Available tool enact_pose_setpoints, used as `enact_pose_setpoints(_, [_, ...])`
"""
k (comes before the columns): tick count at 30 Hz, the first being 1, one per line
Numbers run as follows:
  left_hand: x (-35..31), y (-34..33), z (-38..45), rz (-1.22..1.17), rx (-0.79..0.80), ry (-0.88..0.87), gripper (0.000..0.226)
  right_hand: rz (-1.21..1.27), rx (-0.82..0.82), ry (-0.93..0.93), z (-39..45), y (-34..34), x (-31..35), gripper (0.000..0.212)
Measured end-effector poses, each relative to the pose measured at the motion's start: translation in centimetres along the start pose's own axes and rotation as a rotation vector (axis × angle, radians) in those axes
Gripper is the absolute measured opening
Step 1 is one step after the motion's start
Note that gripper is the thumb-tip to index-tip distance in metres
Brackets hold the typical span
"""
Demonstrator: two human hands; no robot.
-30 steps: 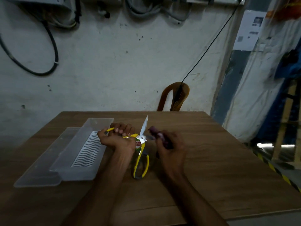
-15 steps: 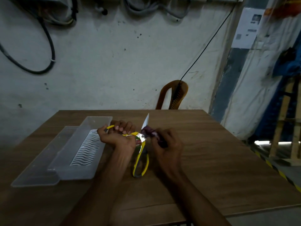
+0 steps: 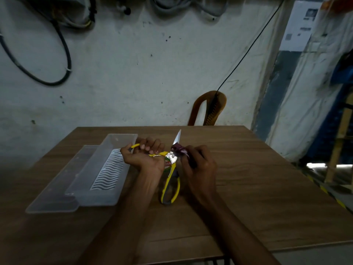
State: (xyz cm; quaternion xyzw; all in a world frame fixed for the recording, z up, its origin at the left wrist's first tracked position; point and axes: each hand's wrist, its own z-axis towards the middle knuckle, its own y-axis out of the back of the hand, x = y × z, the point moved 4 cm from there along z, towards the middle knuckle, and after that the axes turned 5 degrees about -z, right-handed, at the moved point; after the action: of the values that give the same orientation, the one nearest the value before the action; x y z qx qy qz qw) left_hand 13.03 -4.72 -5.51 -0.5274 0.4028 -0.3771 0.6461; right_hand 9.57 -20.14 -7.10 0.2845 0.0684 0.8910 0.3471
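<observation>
Yellow-handled scissors (image 3: 170,180) stand open over the middle of the wooden table (image 3: 267,197), one blade pointing up and away. My left hand (image 3: 145,155) grips the upper yellow handle, fingers curled round it. The lower handle loop hangs down toward me, between my wrists. My right hand (image 3: 198,163) pinches a small dark purple piece (image 3: 178,150) and holds it against the scissors near the pivot. What the purple piece is cannot be made out.
A clear plastic tray (image 3: 114,142) with a wavy white insert lies left of my hands, and its clear lid (image 3: 55,190) lies beside it. A brown plastic chair (image 3: 210,109) stands behind the table's far edge. A black cable hangs on the wall above it.
My right hand has moved left, bringing the purple piece up against the scissors' blades. My left hand has kept its hold on the handle.
</observation>
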Motion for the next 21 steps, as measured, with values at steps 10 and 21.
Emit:
enact_pose_setpoints(10, [-0.3, 0.2, -0.2, 0.026, -0.032, 0.002, 0.031, -0.029, 0.211, 0.100, -1.0, -0.1, 0.4, 0.029])
enact_pose_setpoints(21, [0.1, 0.2, -0.1, -0.008, -0.025, 0.010, 0.039, 0.023, 0.177, 0.151, -0.2, -0.7, 1.3, 0.029])
